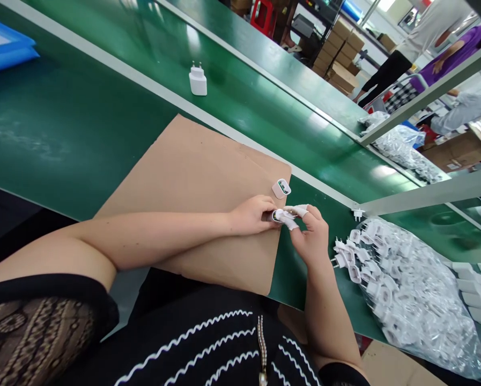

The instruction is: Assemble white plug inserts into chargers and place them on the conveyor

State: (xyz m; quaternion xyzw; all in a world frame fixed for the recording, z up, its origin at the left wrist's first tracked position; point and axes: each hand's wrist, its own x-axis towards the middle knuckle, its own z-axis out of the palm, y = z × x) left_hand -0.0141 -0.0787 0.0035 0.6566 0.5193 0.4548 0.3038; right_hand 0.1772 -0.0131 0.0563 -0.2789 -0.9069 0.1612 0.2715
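Over the right edge of a cardboard sheet [208,182], both hands meet at a white charger housing [275,216]. Its open end faces right, and a bit of green shows inside. My left hand [253,214] is closed around the housing. My right hand [311,233], with white coverings on the fingertips, pinches a small white part [281,214] at that open end; the fingers hide most of it. Just beyond the hands, a second white charger housing [281,188] lies on the cardboard, its opening showing green and metal inside.
To the right, a clear plastic bag [419,289] spills many white plug caps [350,257] onto the green table [35,123]. White blocks [475,292] line up beyond it. A white two-pin charger [198,80] stands past the rail. Blue plastic [10,51] lies far left. People are in the background.
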